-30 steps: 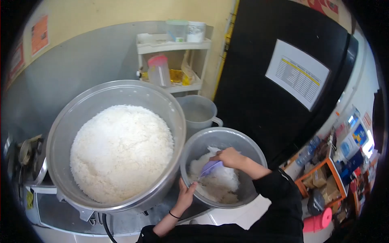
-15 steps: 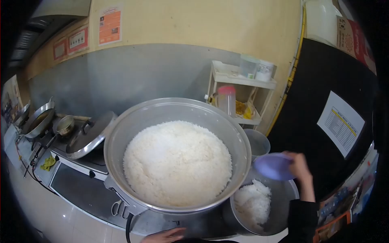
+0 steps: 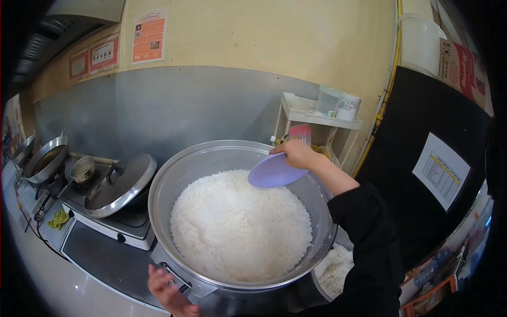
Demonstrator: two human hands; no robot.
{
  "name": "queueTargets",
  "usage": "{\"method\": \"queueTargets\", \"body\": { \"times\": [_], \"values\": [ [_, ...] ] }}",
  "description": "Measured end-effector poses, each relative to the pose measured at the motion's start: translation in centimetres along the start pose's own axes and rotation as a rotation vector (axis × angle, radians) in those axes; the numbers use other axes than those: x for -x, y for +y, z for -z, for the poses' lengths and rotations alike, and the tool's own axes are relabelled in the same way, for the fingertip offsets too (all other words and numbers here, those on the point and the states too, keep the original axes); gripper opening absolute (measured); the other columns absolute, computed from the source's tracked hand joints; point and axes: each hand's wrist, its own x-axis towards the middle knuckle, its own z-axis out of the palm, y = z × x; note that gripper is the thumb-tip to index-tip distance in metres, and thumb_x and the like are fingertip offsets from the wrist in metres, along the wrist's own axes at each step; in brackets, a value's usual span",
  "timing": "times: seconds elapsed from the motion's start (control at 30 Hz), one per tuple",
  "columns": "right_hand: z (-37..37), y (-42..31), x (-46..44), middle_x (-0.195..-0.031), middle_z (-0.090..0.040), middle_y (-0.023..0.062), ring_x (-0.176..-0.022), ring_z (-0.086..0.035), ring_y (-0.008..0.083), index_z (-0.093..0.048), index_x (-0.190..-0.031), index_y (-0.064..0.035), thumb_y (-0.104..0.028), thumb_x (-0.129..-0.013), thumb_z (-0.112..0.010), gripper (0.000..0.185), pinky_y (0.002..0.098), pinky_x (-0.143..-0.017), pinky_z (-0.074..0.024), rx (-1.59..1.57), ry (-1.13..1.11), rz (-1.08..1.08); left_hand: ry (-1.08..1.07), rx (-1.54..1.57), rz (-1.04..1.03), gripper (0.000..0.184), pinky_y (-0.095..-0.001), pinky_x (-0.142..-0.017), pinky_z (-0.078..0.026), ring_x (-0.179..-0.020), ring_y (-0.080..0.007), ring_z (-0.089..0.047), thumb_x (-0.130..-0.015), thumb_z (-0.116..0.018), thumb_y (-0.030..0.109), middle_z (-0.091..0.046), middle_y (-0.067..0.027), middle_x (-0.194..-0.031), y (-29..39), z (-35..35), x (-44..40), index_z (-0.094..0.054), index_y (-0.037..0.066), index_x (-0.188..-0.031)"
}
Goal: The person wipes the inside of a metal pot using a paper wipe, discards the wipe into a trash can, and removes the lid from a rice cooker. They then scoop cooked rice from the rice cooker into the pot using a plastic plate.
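On the far left of my feed a round dark-topped lid with a silver metal rim point(image 3: 124, 185) leans tilted on a white gas stove point(image 3: 100, 222), beside the dark-surfaced desk point(image 3: 97, 253); at the lower edge I have the bare left hand point(image 3: 170, 293) just beside the latch on the big pot's near side, fingers spread and loosely curled, with nothing visible in its grasp; whether it touches the metal I cannot tell; in the middle stands the large round silver metal pot point(image 3: 211, 160), with a broad mound of loose white rice point(image 3: 232, 227) inside its wall; over the far right part of that mound the bare right hand point(image 3: 298, 153) holds a shallow purple oval plastic scoop point(image 3: 277, 171) by its upper edge, fingers closed on it and palm downward; whether its low edge meets the grains is unclear to me; for good handling here I would keep the scoop low and inside the rim, turn the wrist gently so that grains stay in, and steady the pot with the free hand; farther right, partly behind the black sleeve point(image 3: 369, 238), sits a smaller grey metal pot point(image 3: 342, 239), also containing white rice.
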Motion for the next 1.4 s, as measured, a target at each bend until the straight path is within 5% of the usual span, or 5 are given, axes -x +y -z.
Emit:
{"method": "queueTargets", "body": {
  "times": [0.17, 0.43, 0.77, 1.1, 1.4],
  "values": [
    [-2.5, 1.8, -4.8, -0.079, -0.059, 0.0147, -0.075, -0.056, 0.0284, -0.062, -0.086, -0.0109, -0.001, -0.055, -0.045, 0.037, 0.0352, -0.065, -0.0438, -0.079, -0.237, -0.031, -0.078, 0.035, -0.172, 0.033, -0.0469, -0.087, -0.029, -0.091, -0.0266, -0.043, -0.08, -0.043, 0.036, -0.044, -0.012, -0.094, 1.3, -1.0, -1.3, -0.043, 0.007, -0.096],
    [-7.5, 5.3, -12.0, -0.067, -0.059, 0.0142, -0.065, -0.055, 0.0235, -0.06, -0.075, 0.0009, -0.004, -0.048, -0.049, 0.029, 0.0341, -0.058, -0.0422, 0.053, -0.731, -0.118, -0.248, -0.112, -0.092, 0.031, -0.0524, -0.09, -0.021, -0.098, -0.0316, -0.04, -0.079, -0.047, 0.033, -0.045, -0.0133, -0.097, 0.8, -1.5, -0.4, -0.039, 0.01, -0.099],
    [-11.0, 6.9, -9.9, -0.078, -0.057, 0.0195, -0.07, -0.053, 0.0273, -0.058, -0.072, 0.0061, -0.009, -0.048, -0.057, 0.029, 0.0375, -0.062, -0.0401, 0.062, -0.863, -0.156, -0.286, -0.095, 0.006, 0.048, -0.0516, -0.095, -0.002, -0.111, -0.0302, -0.034, -0.081, -0.028, 0.046, -0.05, -0.0146, -0.105, 1.2, -2.3, -0.4, -0.037, 0.017, -0.118],
    [-7.6, 6.2, -2.1, -0.082, -0.054, 0.0211, -0.074, -0.052, 0.0311, -0.059, -0.07, 0.0055, -0.004, -0.045, -0.054, 0.027, 0.0415, -0.058, -0.0399, -0.105, -0.877, -0.776, -0.444, -0.263, 0.047, 0.05, -0.0521, -0.095, -0.001, -0.114, -0.0295, -0.028, -0.077, -0.021, 0.052, -0.04, -0.012, -0.11, 2.1, -1.4, -1.0, -0.03, 0.022, -0.116],
    [-5.3, -0.2, 2.8, -0.075, -0.057, 0.0221, -0.064, -0.055, 0.0346, -0.061, -0.069, 0.0016, -0.012, -0.052, -0.05, 0.025, 0.0403, -0.056, -0.0428, 0.118, -0.65, -0.563, -0.385, -0.14, 0.059, 0.052, -0.055, -0.093, 0.0, -0.113, -0.0285, -0.028, -0.074, -0.031, 0.054, -0.039, -0.0095, -0.112, 1.6, -1.5, -0.9, -0.035, 0.022, -0.116]
  ]
}}
